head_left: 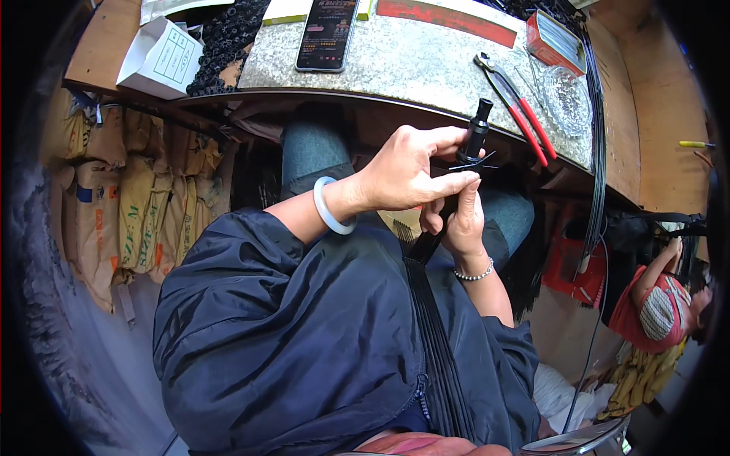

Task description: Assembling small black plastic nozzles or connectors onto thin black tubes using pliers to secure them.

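Note:
My left hand, with a pale bangle at the wrist, grips a black stepped tubular piece between thumb and fingers. The piece stands nearly upright, and short thin black prongs stick out around its lower collar. Just below, my right hand, wearing a beaded bracelet, is closed with its thumb and fingertips pressed together against my left fingers. What it pinches is hidden. A bundle of long thin black rods runs from beneath my hands down over my dark jacket.
On the speckled tabletop are red-handled pliers, a phone, a red box and a pile of small black tubular parts. A white carton is at left. Another person sits at right.

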The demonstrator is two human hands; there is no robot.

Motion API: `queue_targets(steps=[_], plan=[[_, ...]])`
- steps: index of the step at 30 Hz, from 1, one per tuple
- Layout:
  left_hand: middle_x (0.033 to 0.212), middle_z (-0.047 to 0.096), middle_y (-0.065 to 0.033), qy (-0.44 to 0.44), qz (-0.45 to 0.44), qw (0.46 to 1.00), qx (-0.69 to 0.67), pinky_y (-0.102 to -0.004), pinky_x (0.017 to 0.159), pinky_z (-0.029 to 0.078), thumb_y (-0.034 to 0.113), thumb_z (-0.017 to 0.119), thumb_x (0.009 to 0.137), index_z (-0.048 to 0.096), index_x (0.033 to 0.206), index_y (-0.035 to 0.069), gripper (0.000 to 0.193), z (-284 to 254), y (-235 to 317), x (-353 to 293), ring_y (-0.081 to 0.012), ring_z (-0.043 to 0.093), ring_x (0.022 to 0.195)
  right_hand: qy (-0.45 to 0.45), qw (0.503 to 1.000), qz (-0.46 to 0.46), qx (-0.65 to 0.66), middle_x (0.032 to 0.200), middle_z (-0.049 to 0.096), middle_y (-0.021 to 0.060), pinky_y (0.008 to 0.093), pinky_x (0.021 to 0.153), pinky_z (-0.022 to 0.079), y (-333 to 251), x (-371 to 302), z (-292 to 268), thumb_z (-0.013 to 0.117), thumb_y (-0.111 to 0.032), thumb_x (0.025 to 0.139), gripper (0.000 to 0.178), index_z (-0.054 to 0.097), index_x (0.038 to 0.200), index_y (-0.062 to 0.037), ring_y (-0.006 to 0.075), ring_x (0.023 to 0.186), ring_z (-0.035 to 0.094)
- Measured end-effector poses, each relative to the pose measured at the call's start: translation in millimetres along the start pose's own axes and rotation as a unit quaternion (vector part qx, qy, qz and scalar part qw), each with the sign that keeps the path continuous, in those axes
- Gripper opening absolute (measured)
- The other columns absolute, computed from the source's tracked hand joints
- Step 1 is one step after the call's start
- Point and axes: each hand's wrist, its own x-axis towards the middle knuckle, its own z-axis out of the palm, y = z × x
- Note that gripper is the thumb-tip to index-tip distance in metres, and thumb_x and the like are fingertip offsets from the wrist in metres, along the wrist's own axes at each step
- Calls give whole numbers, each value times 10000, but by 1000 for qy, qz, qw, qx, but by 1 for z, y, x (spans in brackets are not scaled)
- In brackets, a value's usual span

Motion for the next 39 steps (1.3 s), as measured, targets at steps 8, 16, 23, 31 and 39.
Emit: queue_targets(steps=[8,16,23,31,39], plan=[[989,666,-108,-62,-79,970,-220,-271,786,520,-5,692,766,579,1145,-49,399,-12,2,5,-140,633,869,-61,996,3,58,453,390,39,255,390,354,5,-1,-5,209,-601,919,604,423,767,-56,140,368,384],[996,654,-102,-93,-91,949,-286,-294,836,512,-30,751,693,607,1096,-52,429,-10,-1,3,-147,623,903,-71,996,-1,53,442,380,45,263,376,337,7,-7,-7,192,-593,927,615,425,741,-55,151,359,363],[995,655,-92,-109,-100,956,-253,-283,819,511,-8,761,689,621,1075,-38,411,-13,3,11,-132,621,890,-80,996,5,43,441,378,45,261,379,338,10,-4,-10,192,-596,925,611,421,749,-57,151,360,364],[908,671,-95,-90,-42,965,-244,-286,764,528,-22,737,709,630,1037,-56,346,-13,8,11,-133,638,827,-72,997,-15,4,440,375,48,259,387,342,5,-3,-11,199,-595,926,606,410,723,-64,147,363,358],[844,676,-108,-125,20,965,-229,-269,673,526,30,648,807,640,1017,-37,221,0,25,-41,-145,659,741,-150,988,-6,-27,708,572,70,299,585,473,1,-51,-12,411,-614,863,645,510,1080,-15,167,570,571]])
